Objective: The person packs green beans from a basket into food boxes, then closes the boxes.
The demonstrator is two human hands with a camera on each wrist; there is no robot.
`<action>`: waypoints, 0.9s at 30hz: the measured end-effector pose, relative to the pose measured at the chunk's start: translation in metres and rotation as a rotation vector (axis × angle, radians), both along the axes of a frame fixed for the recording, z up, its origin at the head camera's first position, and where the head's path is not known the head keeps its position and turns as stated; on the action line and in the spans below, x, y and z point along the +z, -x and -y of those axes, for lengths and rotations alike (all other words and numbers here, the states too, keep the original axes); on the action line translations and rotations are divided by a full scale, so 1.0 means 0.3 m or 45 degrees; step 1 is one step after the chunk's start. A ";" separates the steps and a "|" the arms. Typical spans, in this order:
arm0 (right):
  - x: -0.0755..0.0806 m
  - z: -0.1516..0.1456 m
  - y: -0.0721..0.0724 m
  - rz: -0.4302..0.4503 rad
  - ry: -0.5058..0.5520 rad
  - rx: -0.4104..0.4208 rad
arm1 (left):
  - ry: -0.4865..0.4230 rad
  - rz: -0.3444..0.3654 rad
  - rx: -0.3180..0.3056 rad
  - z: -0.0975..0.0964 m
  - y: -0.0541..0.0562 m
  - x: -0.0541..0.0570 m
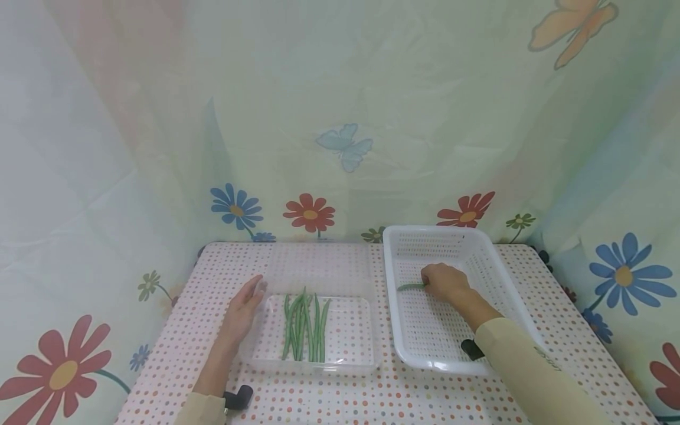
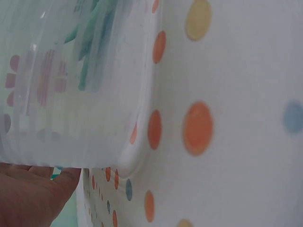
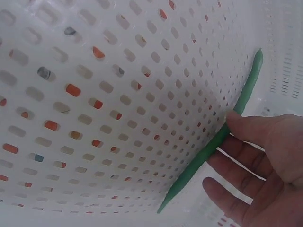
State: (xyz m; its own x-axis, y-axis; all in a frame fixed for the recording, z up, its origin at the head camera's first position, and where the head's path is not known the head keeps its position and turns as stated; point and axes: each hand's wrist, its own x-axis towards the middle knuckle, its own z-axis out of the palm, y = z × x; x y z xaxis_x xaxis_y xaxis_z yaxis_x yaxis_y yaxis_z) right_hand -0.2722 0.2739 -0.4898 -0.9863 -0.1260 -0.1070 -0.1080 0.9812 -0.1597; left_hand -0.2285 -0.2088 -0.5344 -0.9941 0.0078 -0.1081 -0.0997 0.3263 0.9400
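My right hand (image 1: 445,282) reaches into a white perforated basket (image 1: 523,307) and pinches one green bean (image 3: 208,149) between thumb and fingers. In the right wrist view the bean lies slantwise over the basket's floor, both its ends showing past the fingers. On the left, several green beans (image 1: 305,327) lie lengthwise side by side in a clear plastic container (image 1: 350,367). My left hand (image 1: 241,313) is at that container's left side, its fingers extended along the wall. The left wrist view shows the left hand (image 2: 38,194) beside the clear wall, holding nothing.
The clear container's lid (image 1: 319,265) lies folded back behind it. A dotted cloth (image 1: 329,401) covers the table. A floral curtain (image 1: 340,88) stands behind the table and on both sides. The basket is just right of the container, a narrow strip of cloth between them.
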 end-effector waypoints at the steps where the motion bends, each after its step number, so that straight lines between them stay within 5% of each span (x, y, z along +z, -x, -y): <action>1: 0.001 0.000 -0.002 -0.007 0.002 0.003 | 0.002 0.002 0.001 0.000 0.000 0.001; 27: 0.073 0.006 0.004 -0.256 0.226 -0.037 | 0.003 0.025 0.002 -0.001 0.003 0.002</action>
State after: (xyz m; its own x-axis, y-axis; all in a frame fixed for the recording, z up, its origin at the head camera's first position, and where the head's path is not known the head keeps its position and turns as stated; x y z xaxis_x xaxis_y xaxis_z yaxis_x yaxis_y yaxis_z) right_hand -0.2733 0.2719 -0.4677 -0.9889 -0.0963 0.1129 -0.1270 0.9429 -0.3078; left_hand -0.2293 -0.2084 -0.5337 -0.9918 0.0061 -0.1275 -0.1185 0.3285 0.9370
